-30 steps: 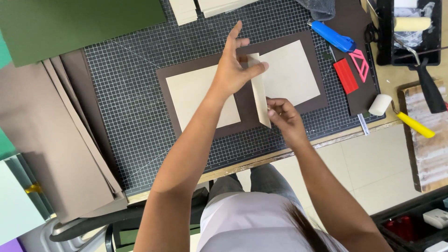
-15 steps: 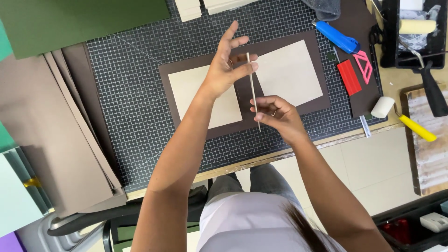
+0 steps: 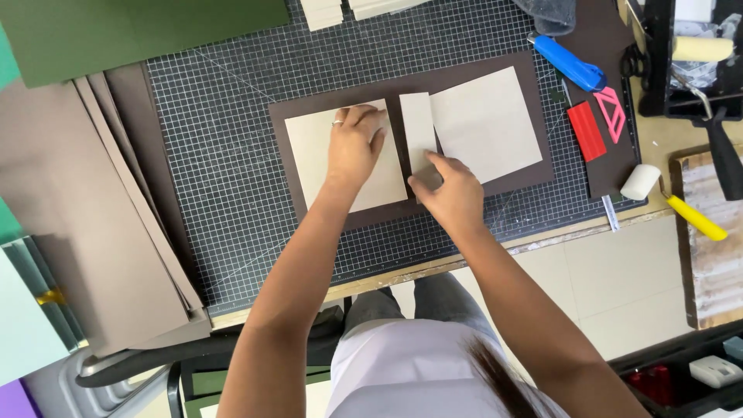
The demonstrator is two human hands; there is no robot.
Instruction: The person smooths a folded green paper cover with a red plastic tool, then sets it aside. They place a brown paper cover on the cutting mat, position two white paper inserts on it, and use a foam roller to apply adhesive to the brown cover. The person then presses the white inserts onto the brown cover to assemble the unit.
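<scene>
Pressing flat, the left hand (image 3: 354, 147) is laid fingers-together on the left board (image 3: 313, 155), pinning it to the brown sheet (image 3: 464, 73) on the cutting mat (image 3: 224, 155). The narrow strip (image 3: 418, 128) is held down between the left board and the right board (image 3: 487, 124) by the right hand (image 3: 453, 193), fingertips pressed together, so the gaps are kept even.

The three pale beige boards, a square left board (image 3: 344, 166), a narrow spine strip (image 3: 418, 128) and a square right board (image 3: 487, 124), look like matt, smooth greyboard. They lie on a dark brown sheet (image 3: 464, 73) of matt paper or book cloth. Under it the dark cutting mat (image 3: 224, 155) has a dull, rubbery surface with a printed white grid. The blue utility knife (image 3: 569, 63) looks like glossy plastic. The worn table edge (image 3: 402, 271) looks like scuffed, raw wood.
</scene>
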